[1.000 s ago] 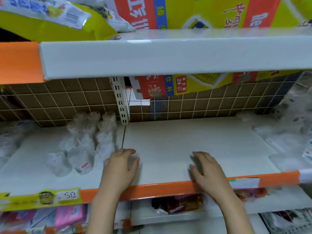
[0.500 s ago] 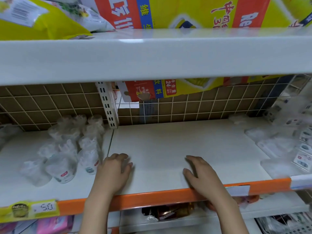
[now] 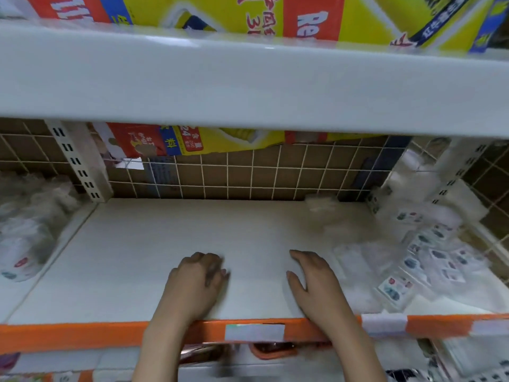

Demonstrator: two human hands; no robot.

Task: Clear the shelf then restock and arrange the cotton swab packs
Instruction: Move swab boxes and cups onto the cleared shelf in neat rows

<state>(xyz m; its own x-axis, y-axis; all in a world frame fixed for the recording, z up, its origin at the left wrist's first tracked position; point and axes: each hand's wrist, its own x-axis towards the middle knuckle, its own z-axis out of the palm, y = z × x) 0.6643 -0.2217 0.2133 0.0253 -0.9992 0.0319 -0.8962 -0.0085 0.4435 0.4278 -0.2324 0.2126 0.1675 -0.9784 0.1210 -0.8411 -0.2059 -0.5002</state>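
The white shelf board (image 3: pixel 170 244) with an orange front strip is bare in its middle. My left hand (image 3: pixel 194 282) rests on it near the front, fingers loosely curled, holding nothing. My right hand (image 3: pixel 316 282) lies flat on the board beside it, fingers spread. Flat clear cotton swab packs (image 3: pixel 421 266) with small printed labels lie in a loose pile on the right part of the shelf, just right of my right hand. More clear packs (image 3: pixel 322 205) sit blurred at the back right.
Clear bagged goods (image 3: pixel 24 232) stand on the neighbouring shelf to the left. A white shelf (image 3: pixel 248 86) hangs low overhead, carrying yellow-and-red cartons (image 3: pixel 275 15). A brown wire-grid back panel (image 3: pixel 248 175) closes the rear. Products lie on the lower shelf (image 3: pixel 272 351).
The view has swung to the right, bringing the pile of packs closer. Both hands have shifted right along the shelf's front and stay empty.
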